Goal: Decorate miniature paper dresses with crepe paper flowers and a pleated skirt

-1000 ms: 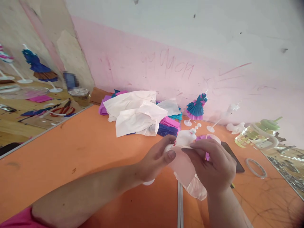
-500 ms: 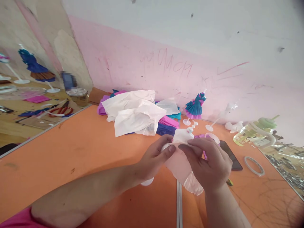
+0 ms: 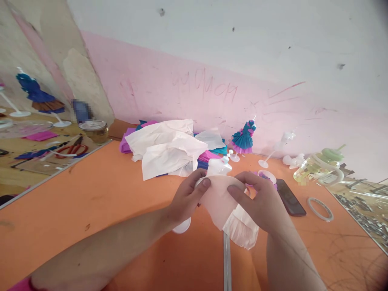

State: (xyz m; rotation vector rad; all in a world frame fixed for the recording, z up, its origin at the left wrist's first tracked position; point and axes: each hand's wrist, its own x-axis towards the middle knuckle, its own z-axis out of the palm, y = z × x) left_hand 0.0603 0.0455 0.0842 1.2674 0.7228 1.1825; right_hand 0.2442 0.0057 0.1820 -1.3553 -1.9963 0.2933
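Observation:
A small white dress-form mannequin point(image 3: 218, 166) rises between my hands, tilted, its round base point(image 3: 182, 226) showing below my left wrist. White crepe paper point(image 3: 216, 200) lies across the front of the form and hangs down in a loose flap. My left hand point(image 3: 189, 196) is closed around the side of the mannequin, its thumb pressing the paper's upper edge. With thumb and fingers my right hand point(image 3: 257, 198) pinches the paper's other side. The fingers behind the paper are hidden.
Crumpled white paper point(image 3: 172, 149) covers coloured sheets at the back. A teal-dressed mannequin point(image 3: 243, 137), a bare one point(image 3: 286, 139) and a drink bottle point(image 3: 319, 165) stand near the wall. A phone point(image 3: 291, 198) and a tape roll point(image 3: 320, 209) lie at right; red-handled pliers point(image 3: 72, 150) at left.
My right hand has shifted outward along the paper from the middle of the form, and its fingers have spread. The paper's upper edge now lies wider across the mannequin. The view has turned slightly.

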